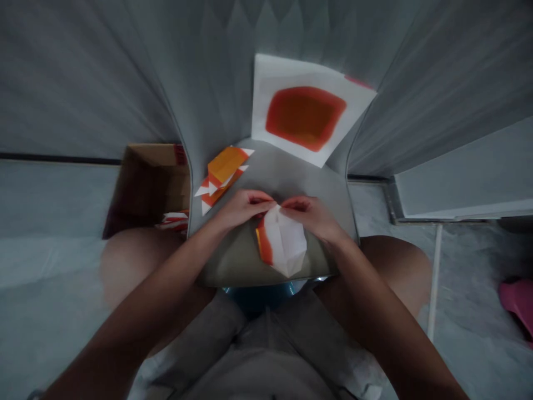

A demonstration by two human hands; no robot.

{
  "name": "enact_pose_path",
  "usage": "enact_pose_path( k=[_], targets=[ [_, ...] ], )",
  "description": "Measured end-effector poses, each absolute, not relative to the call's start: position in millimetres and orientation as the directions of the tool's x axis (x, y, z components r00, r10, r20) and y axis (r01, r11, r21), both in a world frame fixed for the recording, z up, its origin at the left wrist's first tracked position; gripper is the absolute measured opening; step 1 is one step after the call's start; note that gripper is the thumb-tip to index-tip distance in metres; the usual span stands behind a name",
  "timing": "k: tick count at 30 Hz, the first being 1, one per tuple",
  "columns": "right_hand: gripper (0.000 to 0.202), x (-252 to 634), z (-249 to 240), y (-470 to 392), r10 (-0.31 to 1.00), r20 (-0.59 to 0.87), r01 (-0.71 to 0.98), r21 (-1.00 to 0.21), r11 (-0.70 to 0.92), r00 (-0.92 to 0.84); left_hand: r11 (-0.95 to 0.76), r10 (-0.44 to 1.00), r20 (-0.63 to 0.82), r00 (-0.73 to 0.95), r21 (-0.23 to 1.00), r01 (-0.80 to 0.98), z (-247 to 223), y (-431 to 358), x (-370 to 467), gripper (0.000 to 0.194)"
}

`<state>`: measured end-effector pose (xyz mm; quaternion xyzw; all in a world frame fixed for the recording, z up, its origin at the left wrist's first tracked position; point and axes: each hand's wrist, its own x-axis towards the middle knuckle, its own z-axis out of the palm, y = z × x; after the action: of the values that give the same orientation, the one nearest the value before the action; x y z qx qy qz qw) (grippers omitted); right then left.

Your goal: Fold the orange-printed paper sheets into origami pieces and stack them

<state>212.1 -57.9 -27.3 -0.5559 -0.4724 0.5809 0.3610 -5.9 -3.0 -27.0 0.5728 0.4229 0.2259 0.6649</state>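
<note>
Head camera view: bent over a smooth grey chair (328,191), a person works with two bare hands on a small, many-sided piece of folded white paper with an orange left edge (287,241), which lies at the front of the seat. On a clock face centred on that piece, the left hand (245,208) sits at 11 o'clock and the right hand (314,215) at 1 o'clock, thumbs and fingers pinched at the paper's top point, fingertips nearly meeting. The bare forearms run out toward 7 and 5 o'clock.

Just beyond the left hand, at about 10:30, rest overlapping folded paper shapes in bright orange with white pointed tips (227,166), close to the seat's edge. Past the hands, between 12 and 1 o'clock, a large white sheet bearing a rounded orange-red patch (306,119) leans at a slant against the chair's back.

Off the seat, near 10 o'clock, stands an open brown cardboard box (152,155); a red-and-white item (175,219) shows at its near side, too blurred to identify. Bare knees flank the chair at 8 and 4 o'clock. Farther out, between 3 and 4 o'clock, a bright pink object (518,303) is partly cut off by the frame.
</note>
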Motion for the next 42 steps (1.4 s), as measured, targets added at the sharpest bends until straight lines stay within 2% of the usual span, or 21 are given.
enact_pose_path(
  k=[6, 13, 15, 21, 30, 36, 42],
  targets=[
    [0.027, 215, -28, -56, 0.939, -0.306, 0.144, -0.948, -0.285, -0.155, 0.112, 0.806, -0.229, 0.546, 0.964, 0.239, -26, -2, -5, 0.028],
    [0.024, 219, -30, -52, 0.934, -0.302, 0.155, -0.949, -0.275, -0.192, -0.094, 0.851, -0.072, 0.521, 0.954, 0.286, -31, -1, -3, 0.024],
    [0.024, 220, -31, -50, 0.930, -0.309, 0.156, -0.947, -0.281, -0.202, -0.073, 0.843, -0.079, 0.532, 0.963, 0.259, -33, -1, -5, 0.026],
    [0.024, 219, -29, -49, 0.923, -0.315, 0.129, -0.947, -0.293, -0.222, 0.040, 0.731, -0.242, 0.639, 0.949, 0.314, -30, 0, -13, 0.032],
    [0.030, 218, -29, -48, 0.921, -0.322, 0.159, -0.943, -0.292, -0.218, 0.100, 0.747, -0.248, 0.617, 0.959, 0.264, -29, -1, -11, 0.036],
    [0.027, 215, -29, -48, 0.942, -0.282, 0.180, -0.951, -0.250, -0.184, 0.134, 0.746, -0.264, 0.612, 0.959, 0.251, -28, -2, -10, 0.038],
    [0.029, 214, -29, -49, 0.948, -0.274, 0.181, -0.953, -0.244, -0.162, 0.103, 0.723, -0.262, 0.639, 0.956, 0.275, -29, -2, -9, 0.037]
  ],
)
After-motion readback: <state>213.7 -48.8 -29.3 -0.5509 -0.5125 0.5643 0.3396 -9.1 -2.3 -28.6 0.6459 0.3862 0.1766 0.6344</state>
